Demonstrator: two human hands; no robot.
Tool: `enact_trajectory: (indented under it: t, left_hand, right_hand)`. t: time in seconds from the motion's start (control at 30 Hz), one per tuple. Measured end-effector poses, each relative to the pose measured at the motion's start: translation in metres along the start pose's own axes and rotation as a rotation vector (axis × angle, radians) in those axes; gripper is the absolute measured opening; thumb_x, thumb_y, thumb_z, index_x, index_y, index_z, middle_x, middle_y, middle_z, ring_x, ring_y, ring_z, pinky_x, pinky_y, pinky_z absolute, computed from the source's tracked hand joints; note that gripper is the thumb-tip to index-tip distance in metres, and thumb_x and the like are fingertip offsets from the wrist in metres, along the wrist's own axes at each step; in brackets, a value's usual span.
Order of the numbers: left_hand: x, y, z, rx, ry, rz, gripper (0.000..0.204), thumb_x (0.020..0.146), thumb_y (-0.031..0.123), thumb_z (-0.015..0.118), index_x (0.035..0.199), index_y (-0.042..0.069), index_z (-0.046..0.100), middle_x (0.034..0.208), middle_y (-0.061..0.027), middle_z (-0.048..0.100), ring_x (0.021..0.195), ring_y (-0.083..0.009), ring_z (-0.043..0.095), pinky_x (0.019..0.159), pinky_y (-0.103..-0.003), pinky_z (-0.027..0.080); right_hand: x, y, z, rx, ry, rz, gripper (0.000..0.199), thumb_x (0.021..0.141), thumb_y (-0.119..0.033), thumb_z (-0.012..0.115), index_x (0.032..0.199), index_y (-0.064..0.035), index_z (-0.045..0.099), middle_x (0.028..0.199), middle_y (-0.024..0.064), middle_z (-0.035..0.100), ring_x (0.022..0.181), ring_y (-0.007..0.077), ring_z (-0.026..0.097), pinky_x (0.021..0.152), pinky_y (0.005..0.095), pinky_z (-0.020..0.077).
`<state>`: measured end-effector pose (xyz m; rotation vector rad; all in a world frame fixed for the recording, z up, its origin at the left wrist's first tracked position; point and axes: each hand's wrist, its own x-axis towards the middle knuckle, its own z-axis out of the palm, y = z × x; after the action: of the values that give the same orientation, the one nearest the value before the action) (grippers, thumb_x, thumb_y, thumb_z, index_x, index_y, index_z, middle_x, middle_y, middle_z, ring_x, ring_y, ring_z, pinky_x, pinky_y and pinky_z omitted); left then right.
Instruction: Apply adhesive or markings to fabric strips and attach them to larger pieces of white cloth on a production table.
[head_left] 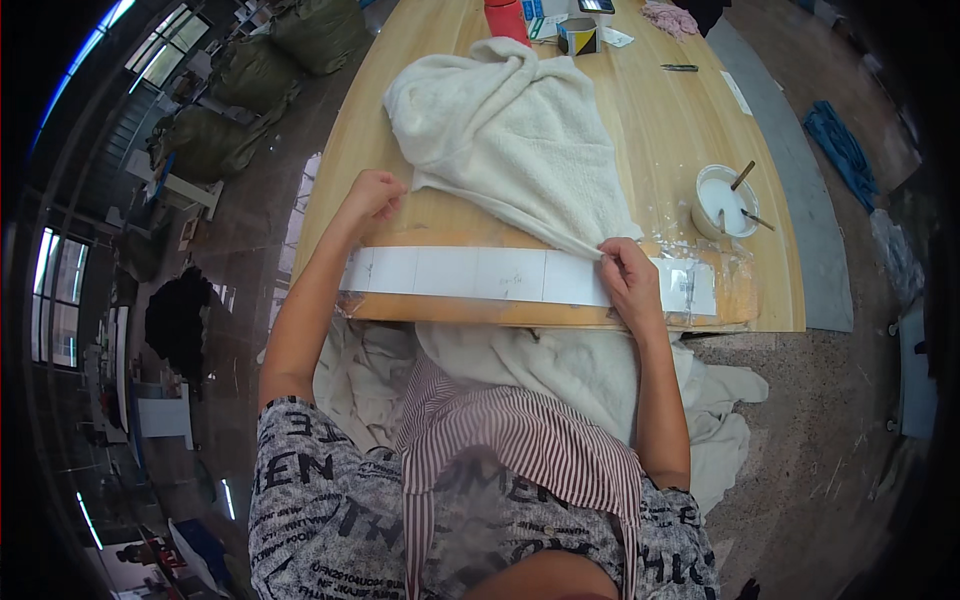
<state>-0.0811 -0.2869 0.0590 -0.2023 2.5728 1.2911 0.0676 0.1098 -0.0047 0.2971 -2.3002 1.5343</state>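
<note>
Closest to the camera are the person's grey patterned shirt (310, 500) and the striped apron (520, 425) over it, at the lower edge. Ahead spreads the wood-grained worktop (660, 130), by far the biggest thing in view. Bulging green sacks (240, 80) stand on the floor beyond its left side. The white fleece cloth (525, 130) lies bunched and folded across the middle of the worktop, its lower edge slanting down toward the near side; more off-white fabric (540, 365) hangs in folds below that near edge, partly behind the apron. Along the near edge runs a tan strip (470, 312), with a band of white paper (450, 275) on top. A black heap (180, 315) sits on the floor at left, a crumpled blue cloth (842, 150) on the floor at right. The right hand (632, 280) has its grip closed in a pinch on the fleece's near corner, over the paper; the left hand (378, 193) is curled just beside the cloth's left corner, and whether its grip has hold of anything I cannot tell. Right of the fleece, apart from it, stands a white bucket (697, 203) of pale liquid. Crowding the far end are a red container (508, 22), a dark cup (578, 40) and a pink cloth (670, 18). Smallest are the bucket's sticks (742, 176) and a dark pen (680, 68).
</note>
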Motion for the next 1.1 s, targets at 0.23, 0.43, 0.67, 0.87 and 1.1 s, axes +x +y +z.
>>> enact_trajectory:
  t: [0.23,0.43,0.67,0.87,1.1]
  left_hand:
    - [0.052,-0.024,0.042,-0.146,0.078,-0.082,0.023,0.080,0.022,0.069,0.070,0.003,0.061,0.054,-0.0065,0.055,0.037,-0.0162,0.047,0.034,-0.030,0.035]
    - [0.057,-0.039,0.012,-0.326,-0.022,-0.086,0.017,0.076,0.016,0.073,0.071,0.006,0.059,0.058,-0.0038,0.055,0.041,-0.0133,0.050,0.036,-0.028,0.034]
    - [-0.022,-0.053,-0.038,-0.519,0.041,0.106,0.018,0.077,0.003,0.070,0.075,0.008,0.053,0.064,-0.0018,0.056,0.048,-0.0106,0.053,0.041,-0.022,0.038]
    - [-0.065,-0.085,-0.033,-0.617,-0.085,0.099,0.017,0.076,-0.004,0.068,0.080,0.006,0.054,0.068,-0.0031,0.057,0.056,-0.0117,0.056,0.048,-0.022,0.042]
    - [-0.085,-0.101,-0.019,-0.575,-0.057,0.097,0.016,0.076,-0.007,0.064,0.086,0.003,0.057,0.067,-0.0027,0.056,0.056,-0.0114,0.055,0.050,-0.023,0.043]
  right_hand:
    - [-0.007,0.004,-0.002,-0.072,0.009,0.057,0.011,0.086,-0.003,0.055,0.096,-0.0004,0.059,0.084,0.0061,0.058,0.074,0.0128,0.054,0.069,0.0240,0.0450]
    - [-0.005,0.010,-0.001,-0.129,0.083,0.024,0.016,0.084,-0.002,0.054,0.099,-0.0003,0.059,0.093,0.0123,0.061,0.084,0.0215,0.060,0.077,0.0291,0.0473]
    - [-0.003,0.017,-0.010,-0.248,0.001,-0.150,0.019,0.083,0.000,0.054,0.101,-0.0007,0.059,0.098,0.0141,0.061,0.093,0.0277,0.059,0.083,0.0320,0.0461]
    - [-0.024,0.004,-0.015,-0.394,-0.030,-0.208,0.017,0.083,0.001,0.053,0.099,-0.0007,0.059,0.098,0.0137,0.060,0.092,0.0289,0.058,0.084,0.0339,0.0461]
    - [-0.034,-0.002,-0.012,-0.380,0.018,-0.145,0.015,0.084,-0.001,0.054,0.098,-0.0009,0.059,0.098,0.0135,0.061,0.094,0.0288,0.058,0.085,0.0345,0.0456]
